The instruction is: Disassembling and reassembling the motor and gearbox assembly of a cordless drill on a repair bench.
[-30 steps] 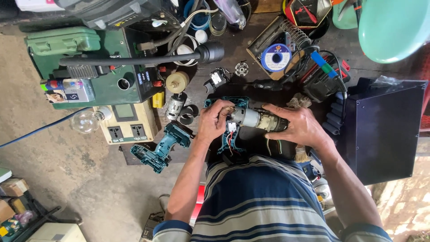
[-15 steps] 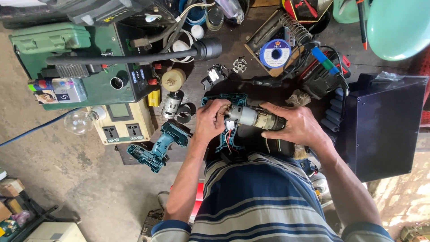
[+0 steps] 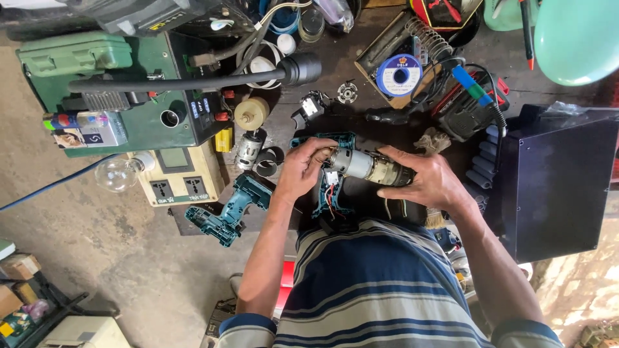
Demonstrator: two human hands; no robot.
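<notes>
Count, head view: teal drill housing halves, 2; loose small motors, 1; motor-and-gearbox assemblies, 1; clear light bulbs, 1; solder spools, 1; socket boxes, 1; hands, 2.

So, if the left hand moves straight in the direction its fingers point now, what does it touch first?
The left hand points to the image right, at the drill motor it already touches. Past that, it would probably meet the right hand, though depth is unclear.
</notes>
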